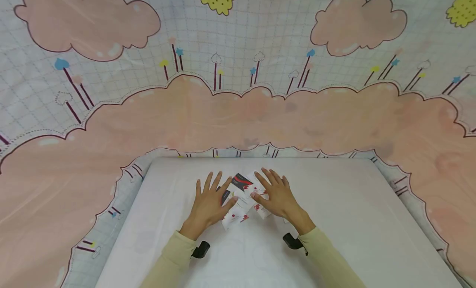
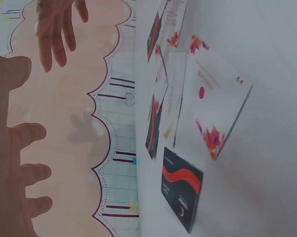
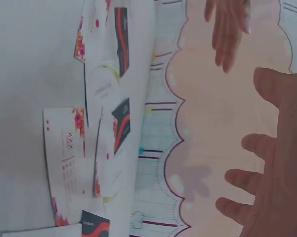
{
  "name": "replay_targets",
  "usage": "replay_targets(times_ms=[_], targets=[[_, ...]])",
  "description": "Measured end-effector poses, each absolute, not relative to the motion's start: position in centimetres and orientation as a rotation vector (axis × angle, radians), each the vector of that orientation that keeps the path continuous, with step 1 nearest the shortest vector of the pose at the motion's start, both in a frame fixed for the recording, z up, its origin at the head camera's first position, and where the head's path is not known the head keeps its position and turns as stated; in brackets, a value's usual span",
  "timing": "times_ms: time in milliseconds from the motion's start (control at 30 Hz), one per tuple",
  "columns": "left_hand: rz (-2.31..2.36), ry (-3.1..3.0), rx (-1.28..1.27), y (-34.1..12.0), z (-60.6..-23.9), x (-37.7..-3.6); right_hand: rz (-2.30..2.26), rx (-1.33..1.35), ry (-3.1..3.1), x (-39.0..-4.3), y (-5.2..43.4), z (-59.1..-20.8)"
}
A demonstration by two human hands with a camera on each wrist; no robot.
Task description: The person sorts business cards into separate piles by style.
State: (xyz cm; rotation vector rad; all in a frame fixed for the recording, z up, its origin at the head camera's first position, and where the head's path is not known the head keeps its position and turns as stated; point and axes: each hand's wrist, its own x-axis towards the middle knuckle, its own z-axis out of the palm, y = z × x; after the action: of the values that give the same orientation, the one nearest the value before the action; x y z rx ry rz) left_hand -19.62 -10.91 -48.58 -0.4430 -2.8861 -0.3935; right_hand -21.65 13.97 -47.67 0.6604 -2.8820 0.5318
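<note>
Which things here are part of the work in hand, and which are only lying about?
In hand:
- left hand, fingers spread flat over the cards
- right hand, also flat over them
- cards, a loose scatter, some white with red marks, some dark with a red stripe

Lying about:
- table, white
- cloth, pink clouds, behind the table

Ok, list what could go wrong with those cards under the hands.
1. The cards overlap in a loose pile, so flat fingers may drag several at once.
2. The left hand and right hand hide some cards, so one could be missed.
3. Cards might slide on the smooth white table.
</note>
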Motion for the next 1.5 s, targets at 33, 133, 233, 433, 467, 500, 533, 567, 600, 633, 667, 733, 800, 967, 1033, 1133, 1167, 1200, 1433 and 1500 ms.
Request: replay_targets(times_ms=[33, 133, 233, 433, 467, 500, 533, 567, 600, 633, 667, 733, 800, 967, 1033, 1133, 1167, 1200, 1433, 1500], targets=[[-0.401, -2.884, -0.441, -11.0, -48.7, -19.5, 0.557, 0.667, -2.877, -21.6, 14.0, -47.7], [-0.438, -2.872, -0.435, -11.1, -49.0, -19.3, 0.615, 0.68, -2.89, -21.6, 13.9, -48.1], [-0.493, -2.859, -0.424, -11.3, -49.2, -19.1, 0.689, 0.689, -2.917, -21.6, 13.8, -48.5], [-0.664, -2.857, -0.382, -11.5, -49.8, -18.6, 0.923, 0.697, -2.929, -21.7, 13.8, -49.3], [-0.685, -2.851, -0.378, -11.6, -49.9, -18.5, 0.959, 0.703, -2.926, -21.8, 13.8, -49.4], [-0.704, -2.839, -0.379, -11.6, -50.0, -18.4, 0.985, 0.707, -2.922, -21.9, 13.8, -49.6], [-0.719, -2.827, -0.38, -11.7, -50.2, -18.3, 1.011, 0.707, -2.924, -21.9, 13.8, -49.8], [-0.73, -2.814, -0.382, -11.7, -50.4, -18.2, 1.035, 0.703, -2.931, -22.0, 13.8, -50.0], [-0.736, -2.801, -0.382, -11.8, -50.6, -18.1, 1.054, 0.7, -2.935, -22.0, 13.8, -50.2], [-0.749, -2.789, -0.383, -11.9, -50.8, -18.1, 1.068, 0.696, -2.938, -22.0, 13.7, -50.4], [-0.752, -2.778, -0.385, -11.9, -51.0, -18.0, 1.083, 0.691, -2.942, -22.0, 13.7, -50.5], [-0.774, -2.769, -0.381, -12.0, -51.3, -17.9, 1.104, 0.688, -2.947, -22.0, 13.5, -50.6], [-0.798, -2.765, -0.36, -12.2, -51.5, -17.8, 1.105, 0.69, -2.946, -22.0, 13.4, -50.7], [-0.895, -2.775, -0.269, -12.3, -51.6, -17.3, 1.071, 0.707, -2.962, -22.2, 13.0, -51.1], [-0.925, -2.774, -0.24, -12.2, -51.7, -17.1, 1.058, 0.718, -2.965, -22.2, 12.8, -51.4], [-0.963, -2.752, -0.213, -12.2, -52.0, -16.9, 1.043, 0.744, -2.953, -22.3, 12.4, -51.7], [-0.975, -2.742, -0.207, -12.2, -52.1, -16.8, 1.036, 0.758, -2.942, -22.3, 12.3, -51.9], [-0.985, -2.734, -0.2, -12.2, -52.2, -16.7, 1.04, 0.773, -2.93, -22.3, 12.2, -52.0], [-1.018, -2.738, -0.163, -12.1, -53.0, -16.2, 1.026, 0.846, -2.894, -22.3, 11.4, -52.8], [-1.032, -2.754, -0.147, -12.1, -53.1, -16.1, 0.996, 0.855, -2.888, -22.3, 11.2, -53.1]])
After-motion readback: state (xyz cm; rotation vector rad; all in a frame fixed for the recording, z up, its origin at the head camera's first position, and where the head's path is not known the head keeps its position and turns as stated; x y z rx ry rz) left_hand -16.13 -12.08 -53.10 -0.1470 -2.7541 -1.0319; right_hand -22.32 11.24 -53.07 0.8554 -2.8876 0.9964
